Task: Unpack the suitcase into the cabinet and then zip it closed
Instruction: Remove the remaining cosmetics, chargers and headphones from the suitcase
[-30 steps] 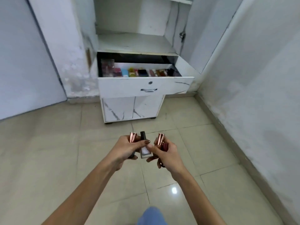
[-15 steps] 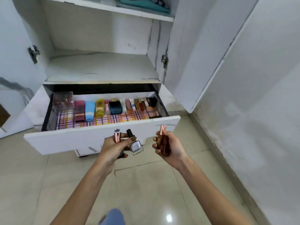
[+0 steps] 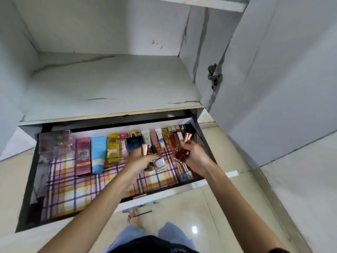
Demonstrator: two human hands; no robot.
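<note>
Both hands have moved forward since the earlier frame, from in front of the drawer to above its inside, and the view now looks more steeply down into the cabinet. The left hand is curled round two small items: a rose-capped bottle stands up between its fingers, and a pale polish bottle with a black cap hangs tilted at its fingertips. The right hand grasps dark red bottles, with one rose-gold cap pointing up and away from the person. Both hands hover over the right half of the open drawer, above its plaid liner, near each other but apart.

Along the back of the drawer, from the left, are a clear box, a pink tube, a blue tube, a yellow bottle and a dark box. A row of slim tubes runs on to the right corner. A few more small tubes lie on the liner under the right hand. The shelf above the drawer is bare white board. The cabinet door stands open at the right, on its hinge. The person's jeans and a foot show over the floor tiles
</note>
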